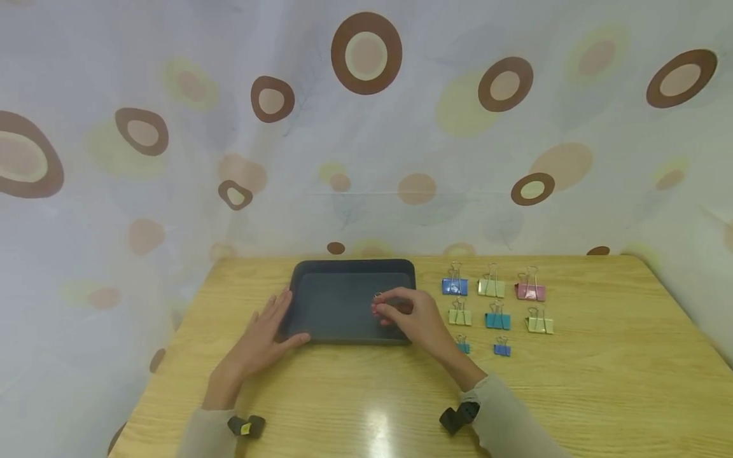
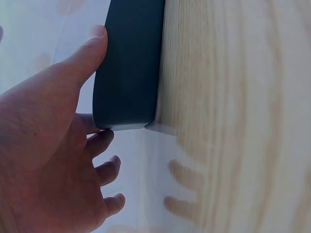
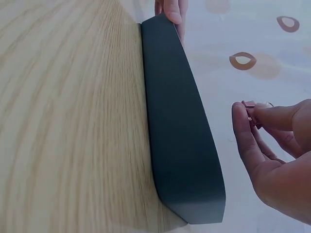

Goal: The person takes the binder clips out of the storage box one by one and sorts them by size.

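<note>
A dark rectangular tray (image 1: 338,308) lies on the wooden table, its bare floor showing in the head view. My left hand (image 1: 258,340) rests at the tray's near left corner. Its thumb (image 2: 87,56) touches the near wall, while the other fingers extend along the left side. Over the right part of the tray, my right hand (image 1: 422,321) pinches a small pink binder clip (image 1: 375,308) between thumb and fingertips. In the right wrist view, the clip (image 3: 249,104) shows at the fingertips above the tray's rim, mostly covered by the fingers.
Right of the tray, binder clips stand in three rows. The back row has blue (image 1: 455,286), pale yellow (image 1: 491,288) and pink (image 1: 530,292) ones. Smaller yellow and teal (image 1: 497,320) clips come nearer, then tiny teal and blue (image 1: 502,350) ones. A patterned curtain (image 1: 366,216) hangs behind.
</note>
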Demonstrator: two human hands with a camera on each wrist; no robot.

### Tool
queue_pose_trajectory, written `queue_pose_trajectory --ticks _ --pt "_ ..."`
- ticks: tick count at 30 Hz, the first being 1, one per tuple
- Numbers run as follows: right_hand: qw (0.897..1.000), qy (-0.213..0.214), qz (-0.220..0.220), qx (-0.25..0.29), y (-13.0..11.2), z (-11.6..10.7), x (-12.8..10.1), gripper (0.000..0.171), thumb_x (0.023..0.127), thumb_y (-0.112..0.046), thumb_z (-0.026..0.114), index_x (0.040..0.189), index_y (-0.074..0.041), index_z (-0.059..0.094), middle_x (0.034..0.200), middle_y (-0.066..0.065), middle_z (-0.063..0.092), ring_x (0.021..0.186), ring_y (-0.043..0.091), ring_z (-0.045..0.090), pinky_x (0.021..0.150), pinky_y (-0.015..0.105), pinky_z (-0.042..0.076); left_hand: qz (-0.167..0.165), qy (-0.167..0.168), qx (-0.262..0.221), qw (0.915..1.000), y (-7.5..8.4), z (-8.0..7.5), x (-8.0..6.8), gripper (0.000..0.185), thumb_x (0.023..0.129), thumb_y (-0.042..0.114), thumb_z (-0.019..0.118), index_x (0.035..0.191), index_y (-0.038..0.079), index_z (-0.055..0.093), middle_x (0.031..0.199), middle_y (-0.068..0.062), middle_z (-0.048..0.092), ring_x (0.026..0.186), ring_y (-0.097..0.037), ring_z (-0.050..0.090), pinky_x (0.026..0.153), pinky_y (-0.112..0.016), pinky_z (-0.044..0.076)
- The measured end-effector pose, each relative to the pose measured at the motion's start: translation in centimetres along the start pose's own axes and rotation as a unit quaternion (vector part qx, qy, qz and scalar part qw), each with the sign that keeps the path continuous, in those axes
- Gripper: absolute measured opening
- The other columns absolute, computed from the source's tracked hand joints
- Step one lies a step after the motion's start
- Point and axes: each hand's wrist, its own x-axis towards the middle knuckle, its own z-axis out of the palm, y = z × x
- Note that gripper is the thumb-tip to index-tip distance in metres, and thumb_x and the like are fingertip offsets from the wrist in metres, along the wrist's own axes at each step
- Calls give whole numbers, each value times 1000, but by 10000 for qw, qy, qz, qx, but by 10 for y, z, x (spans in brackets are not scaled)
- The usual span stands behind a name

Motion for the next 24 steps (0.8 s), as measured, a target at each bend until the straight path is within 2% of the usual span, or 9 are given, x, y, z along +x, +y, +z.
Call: queue_pose_trajectory --ticks 6,10,14,17,21,24 --pt "9993 155 282 183 -1 -13 -9 17 94 4 70 111 7 70 110 26 72 99 49 71 82 54 59 -108 -111 9 9999 2 -1 0 99 96 57 65 163 2 18 170 -17 15 155 -44 11 119 -71 9" --pt "9990 177 368 159 -3 -22 -16 17 94 4 71 110 6 71 113 25 71 99 40 73 84 53 59 -145 -140 53 9998 2 -1 0 99 96 56 65 163 2 17 170 -17 14 155 -44 10 119 -71 8" --pt "9991 244 316 164 -5 -31 -25 15 93 4 72 108 6 71 112 23 71 98 39 74 84 53 59 -174 -146 13 9997 1 0 1 99 96 55 66 164 2 16 170 -16 13 155 -44 9 119 -70 7" --pt "9993 342 177 -30 -5 -39 -33 12 92 4 73 104 4 71 108 22 73 95 35 75 82 48 61 -187 -169 -32 9997 2 -1 0 99 96 55 66 164 2 16 171 -16 12 155 -44 8 119 -71 7" --pt "9972 520 -99 -531 -4 -48 -44 10 92 1 75 102 2 73 103 18 74 90 26 76 77 36 63 -190 -202 -47 9996 2 -1 0 100 96 57 65 164 2 16 171 -16 13 155 -43 8 119 -71 6" --pt "9939 616 -262 -873 -3 -55 -54 10 92 -2 75 102 1 74 101 15 75 90 25 76 74 30 62 -193 -217 -40 9996 1 -1 0 100 96 57 65 164 2 16 170 -16 13 155 -43 8 119 -71 6"
